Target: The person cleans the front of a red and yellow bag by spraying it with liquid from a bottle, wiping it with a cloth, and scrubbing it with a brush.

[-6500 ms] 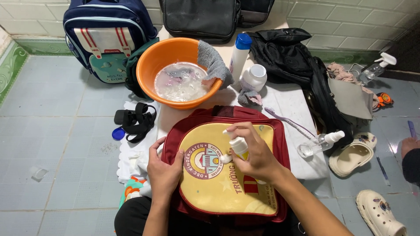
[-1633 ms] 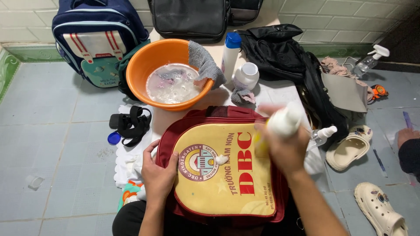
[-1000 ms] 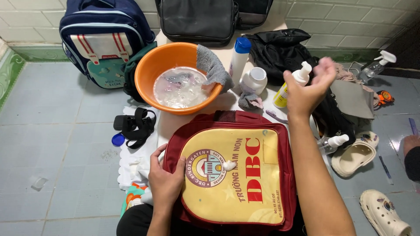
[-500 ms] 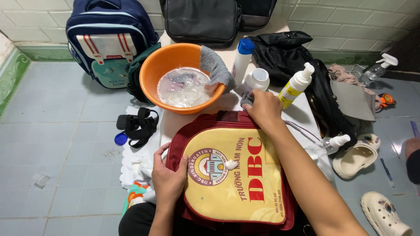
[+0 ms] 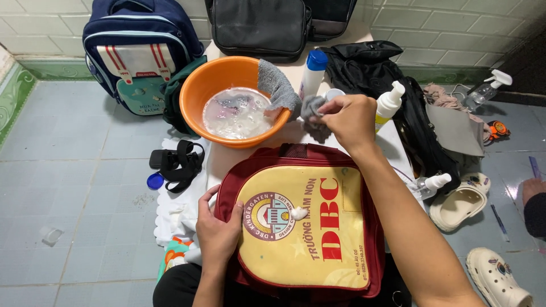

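Note:
A dark red and yellow backpack (image 5: 307, 222) lies flat in front of me with a dab of white foam (image 5: 299, 214) on its round emblem. My left hand (image 5: 219, 227) presses on the bag's left edge. My right hand (image 5: 348, 118) is past the bag's top, pinching a small grey cloth (image 5: 313, 109). Just right of that hand stands a yellow pump bottle (image 5: 388, 104). An orange basin (image 5: 227, 96) of soapy water sits behind the bag, with another grey cloth (image 5: 277, 86) draped over its rim.
A blue-capped white bottle (image 5: 313, 71), a black jacket (image 5: 392, 85) and black bags (image 5: 261, 25) lie behind. A navy school backpack (image 5: 139, 51) leans at the back left. A black strap (image 5: 179, 162), spray bottles (image 5: 432, 185) and cream clogs (image 5: 463, 199) surround the bag.
My right hand set the yellow pump bottle down to the right, then reached toward the basin and took hold of the small grey cloth. My left hand stayed on the bag.

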